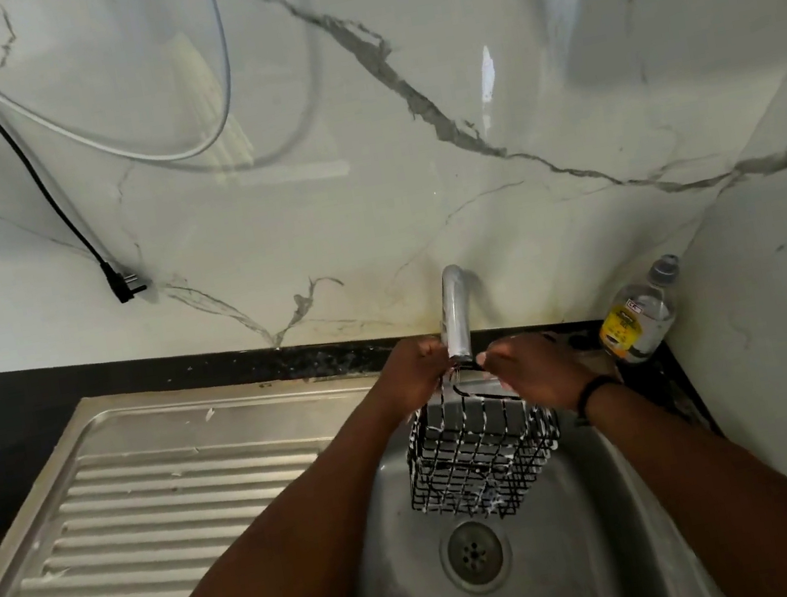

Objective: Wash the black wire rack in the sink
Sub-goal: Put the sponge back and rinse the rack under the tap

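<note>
Now the big steel sink (625, 546) fills the picture toward 5 o'clock, with its drain (475, 554) in the bowl. Over the bowl, just above the drain, hangs the black rack (483, 460), spotted with white soap. It hangs down from the fingers toward 6 o'clock. The left hand (412, 373) and right hand (531, 371) pinch its top wire, one on each side, right under the tap (457, 319). A bottle (641, 314) stands at 3 o'clock.
</note>
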